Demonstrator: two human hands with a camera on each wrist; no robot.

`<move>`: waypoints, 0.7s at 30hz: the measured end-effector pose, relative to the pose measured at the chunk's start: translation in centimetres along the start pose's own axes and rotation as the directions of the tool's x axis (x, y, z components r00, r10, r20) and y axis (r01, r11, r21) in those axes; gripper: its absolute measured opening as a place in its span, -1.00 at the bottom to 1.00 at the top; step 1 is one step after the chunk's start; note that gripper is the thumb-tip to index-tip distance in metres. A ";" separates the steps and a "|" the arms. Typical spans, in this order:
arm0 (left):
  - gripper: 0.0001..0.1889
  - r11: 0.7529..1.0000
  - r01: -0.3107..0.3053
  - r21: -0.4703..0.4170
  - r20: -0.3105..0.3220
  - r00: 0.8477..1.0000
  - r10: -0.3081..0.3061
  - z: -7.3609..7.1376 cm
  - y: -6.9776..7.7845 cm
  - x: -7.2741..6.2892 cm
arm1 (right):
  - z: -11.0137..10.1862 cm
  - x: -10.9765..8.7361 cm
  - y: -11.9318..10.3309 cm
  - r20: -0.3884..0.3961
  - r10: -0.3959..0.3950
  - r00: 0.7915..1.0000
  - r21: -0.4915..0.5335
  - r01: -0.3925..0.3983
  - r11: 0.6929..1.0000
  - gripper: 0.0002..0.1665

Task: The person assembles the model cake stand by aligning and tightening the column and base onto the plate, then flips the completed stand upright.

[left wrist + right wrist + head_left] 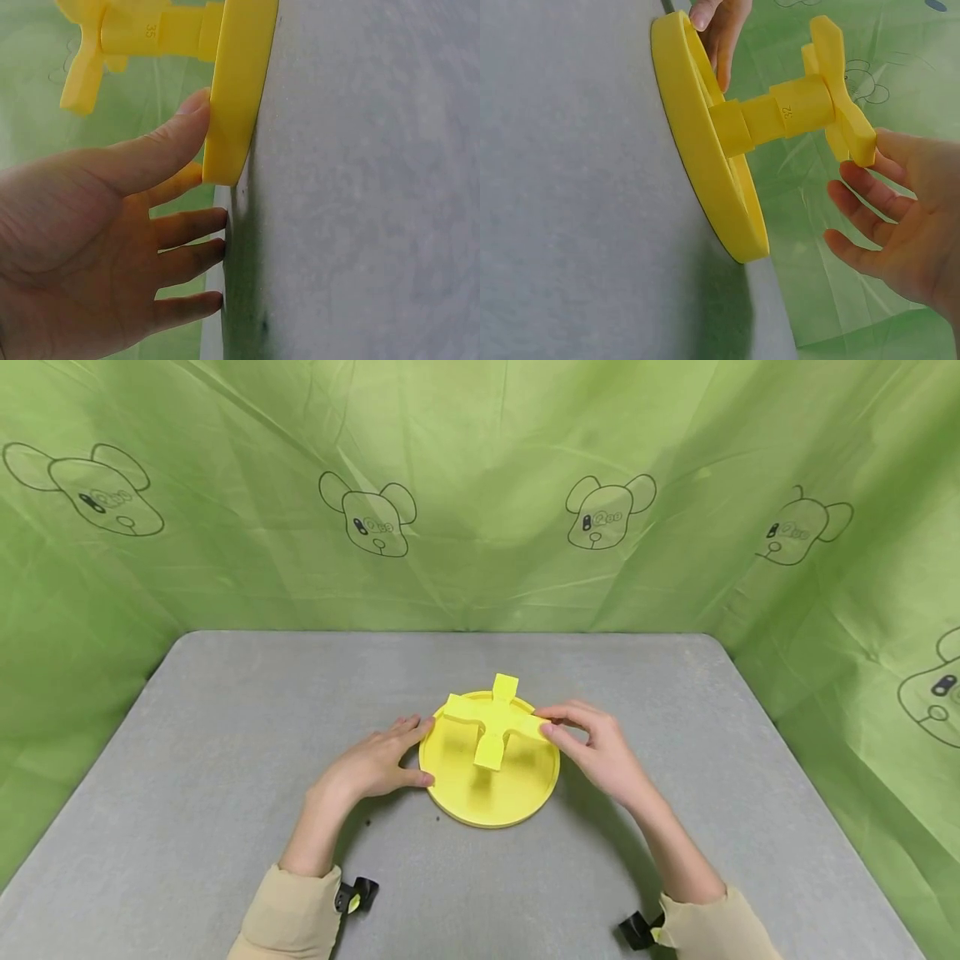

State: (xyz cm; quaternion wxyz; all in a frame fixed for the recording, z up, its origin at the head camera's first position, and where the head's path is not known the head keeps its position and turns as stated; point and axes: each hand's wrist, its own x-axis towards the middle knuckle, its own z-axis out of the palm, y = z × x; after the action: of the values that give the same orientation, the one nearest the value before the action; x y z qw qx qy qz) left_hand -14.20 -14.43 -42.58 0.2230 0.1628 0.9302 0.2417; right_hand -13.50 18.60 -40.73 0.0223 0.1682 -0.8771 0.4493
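Note:
A yellow round plate (486, 814) with a raised rim lies flat on the grey table. From its middle rises a stepped yellow post (769, 116), topped by a yellow cross-shaped handle (497, 718). Numbers are embossed on the post, seen in both wrist views. My left hand (375, 762) is spread at the plate's left edge, thumb and index finger against the rim; its other fingertips rest by the table. With thumb and index finger my right hand (603, 752) pinches the end of the handle's right arm, while its remaining fingers stay off it.
The grey table (300, 685) extends around the plate on all sides. A green curtain (480, 577) with printed bear outlines hangs behind and along both sides. Small dark specks (368, 822) dot the tabletop near the left wrist. Black wrist cameras (365, 893) sit at both sleeves.

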 end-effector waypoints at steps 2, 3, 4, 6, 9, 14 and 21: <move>-0.07 1.000 -0.004 0.005 -0.001 1.000 0.004 0.0 0.0 0.0 | 0.0 -0.4 0.0 0.009 0.006 1.000 -0.004 -0.006 1.000 -0.77; -0.07 1.000 -0.007 0.007 -0.002 1.000 0.007 0.0 -0.1 0.0 | 0.0 -0.5 -0.1 0.013 0.009 1.000 -0.003 -0.009 1.000 -0.78; -0.07 1.000 -0.010 0.009 -0.004 1.000 0.010 0.0 -0.1 0.0 | 0.1 -0.7 -0.1 0.016 0.009 1.000 0.002 -0.009 1.000 -0.78; -0.07 1.000 -0.014 0.010 -0.005 1.000 0.014 0.0 -0.1 0.0 | 0.2 -0.9 -0.1 0.021 0.002 1.000 0.015 -0.002 1.000 -0.78; -0.07 1.000 -0.015 0.008 -0.007 1.000 0.015 0.0 -0.2 0.0 | 0.4 -1.1 -0.2 0.021 -0.016 1.000 0.031 0.016 0.999 -0.79; -0.07 1.000 -0.009 -0.005 -0.006 1.000 0.009 0.0 -0.2 0.0 | 0.9 -1.4 -0.9 0.035 -0.066 0.997 0.004 0.066 0.998 -0.78; -0.07 1.000 0.003 -0.020 -0.002 1.000 -0.004 0.0 -0.1 0.0 | 1.5 -1.7 -1.9 -0.013 -0.127 0.992 -0.036 0.127 0.991 -0.86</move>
State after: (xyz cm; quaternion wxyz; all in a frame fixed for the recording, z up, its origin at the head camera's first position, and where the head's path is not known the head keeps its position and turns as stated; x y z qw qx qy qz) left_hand -14.22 -14.51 -42.62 0.2242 0.1588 0.9283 0.2506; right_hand -11.10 16.81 -40.44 0.0604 0.2200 -0.8722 0.4327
